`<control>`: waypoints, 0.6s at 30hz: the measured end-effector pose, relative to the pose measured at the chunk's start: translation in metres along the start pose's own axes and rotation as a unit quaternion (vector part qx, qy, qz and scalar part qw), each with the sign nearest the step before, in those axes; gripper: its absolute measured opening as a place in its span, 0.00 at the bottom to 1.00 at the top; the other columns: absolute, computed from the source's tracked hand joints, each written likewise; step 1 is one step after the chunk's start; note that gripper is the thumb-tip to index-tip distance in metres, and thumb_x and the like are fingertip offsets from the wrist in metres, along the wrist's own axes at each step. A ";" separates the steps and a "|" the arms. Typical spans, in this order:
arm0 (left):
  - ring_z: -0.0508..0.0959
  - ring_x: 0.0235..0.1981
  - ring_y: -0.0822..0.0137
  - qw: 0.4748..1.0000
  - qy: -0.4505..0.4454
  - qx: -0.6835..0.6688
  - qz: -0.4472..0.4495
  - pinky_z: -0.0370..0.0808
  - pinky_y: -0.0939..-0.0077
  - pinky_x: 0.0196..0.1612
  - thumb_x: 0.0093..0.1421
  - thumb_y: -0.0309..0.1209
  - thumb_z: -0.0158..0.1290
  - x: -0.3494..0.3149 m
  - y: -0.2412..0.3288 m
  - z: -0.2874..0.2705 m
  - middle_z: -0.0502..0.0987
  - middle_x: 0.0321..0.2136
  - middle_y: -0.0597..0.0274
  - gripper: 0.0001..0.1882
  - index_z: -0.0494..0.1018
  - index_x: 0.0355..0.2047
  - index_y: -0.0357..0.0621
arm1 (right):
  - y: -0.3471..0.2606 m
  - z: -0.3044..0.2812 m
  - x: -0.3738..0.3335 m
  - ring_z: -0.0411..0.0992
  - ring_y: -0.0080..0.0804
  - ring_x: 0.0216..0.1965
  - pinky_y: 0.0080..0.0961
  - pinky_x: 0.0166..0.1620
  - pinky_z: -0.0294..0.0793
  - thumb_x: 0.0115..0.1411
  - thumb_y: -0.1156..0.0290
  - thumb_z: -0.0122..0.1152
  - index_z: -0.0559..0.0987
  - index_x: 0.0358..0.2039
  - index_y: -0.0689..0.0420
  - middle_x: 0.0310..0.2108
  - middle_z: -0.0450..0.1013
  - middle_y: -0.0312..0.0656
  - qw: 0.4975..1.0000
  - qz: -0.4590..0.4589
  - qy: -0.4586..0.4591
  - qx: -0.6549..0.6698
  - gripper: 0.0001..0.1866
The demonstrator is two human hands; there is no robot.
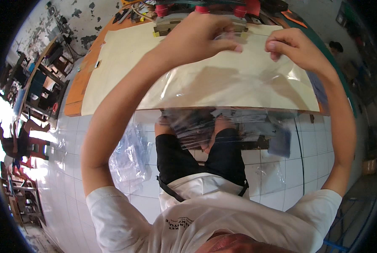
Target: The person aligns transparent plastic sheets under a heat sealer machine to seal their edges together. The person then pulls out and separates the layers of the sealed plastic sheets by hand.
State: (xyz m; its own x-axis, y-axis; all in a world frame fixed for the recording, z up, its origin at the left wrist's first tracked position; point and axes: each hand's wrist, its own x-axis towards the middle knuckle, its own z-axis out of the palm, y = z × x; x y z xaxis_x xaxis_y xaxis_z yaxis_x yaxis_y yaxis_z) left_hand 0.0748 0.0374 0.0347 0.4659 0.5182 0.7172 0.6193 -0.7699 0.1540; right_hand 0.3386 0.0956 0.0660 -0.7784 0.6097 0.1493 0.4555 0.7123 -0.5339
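Observation:
A large clear plastic sheet (175, 86) lies over the cream-covered table top, and its near part hangs past the front edge above my legs. Over the far middle of the table, my left hand (203, 36) has its fingers curled, somewhat blurred, with the thumb stretched out and clear film between them. To the right, my right hand (291, 47) is closed, thumb against bent fingers, at the sheet's right part. Just beyond my left hand stands a grey machine (167, 24) with red round parts; my hand covers some of it.
The cream covering (112, 63) lies on an orange-brown wooden table (73, 101). Clear plastic pieces (131, 154) lie on the white tiled floor to my left. A dark cable (300, 156) runs down at right. Another person (17, 141) sits at far left near workbenches.

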 end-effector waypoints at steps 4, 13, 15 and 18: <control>0.72 0.18 0.76 0.924 -0.260 -0.133 -0.247 0.68 0.81 0.22 0.56 0.39 0.60 -0.034 -0.023 -0.040 0.75 0.17 0.66 0.14 0.75 0.26 0.40 | 0.019 -0.020 -0.009 0.70 0.19 0.24 0.17 0.29 0.70 0.63 0.64 0.55 0.77 0.29 0.60 0.21 0.72 0.33 0.997 0.055 -0.031 0.053 0.12; 0.75 0.21 0.79 0.912 -0.268 -0.145 -0.274 0.68 0.85 0.20 0.58 0.40 0.59 -0.056 -0.049 -0.084 0.75 0.18 0.69 0.14 0.76 0.25 0.42 | 0.019 -0.028 0.001 0.72 0.20 0.25 0.18 0.29 0.71 0.58 0.68 0.61 0.77 0.32 0.62 0.21 0.73 0.35 0.990 0.069 -0.097 0.077 0.09; 0.73 0.20 0.80 0.920 -0.257 -0.107 -0.275 0.67 0.85 0.20 0.58 0.41 0.60 -0.054 -0.050 -0.087 0.73 0.17 0.70 0.15 0.75 0.24 0.42 | 0.028 -0.028 0.002 0.72 0.20 0.25 0.19 0.30 0.71 0.57 0.70 0.61 0.77 0.31 0.63 0.21 0.73 0.36 0.992 0.066 -0.103 0.018 0.08; 0.70 0.18 0.81 0.930 -0.217 -0.060 -0.289 0.65 0.85 0.19 0.57 0.43 0.60 -0.054 -0.051 -0.089 0.70 0.15 0.72 0.17 0.74 0.23 0.41 | 0.039 -0.026 0.003 0.72 0.21 0.25 0.19 0.31 0.72 0.56 0.73 0.60 0.76 0.29 0.65 0.21 0.73 0.36 0.987 0.092 -0.112 -0.066 0.07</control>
State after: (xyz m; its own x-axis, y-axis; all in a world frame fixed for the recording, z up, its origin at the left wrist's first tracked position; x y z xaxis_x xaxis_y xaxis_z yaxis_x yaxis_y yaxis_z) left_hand -0.0384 0.0153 0.0490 0.3035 0.9405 0.1529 0.7831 -0.3376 0.5222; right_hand 0.3649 0.1341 0.0669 -0.7471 0.6507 -0.1360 0.6385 0.6454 -0.4193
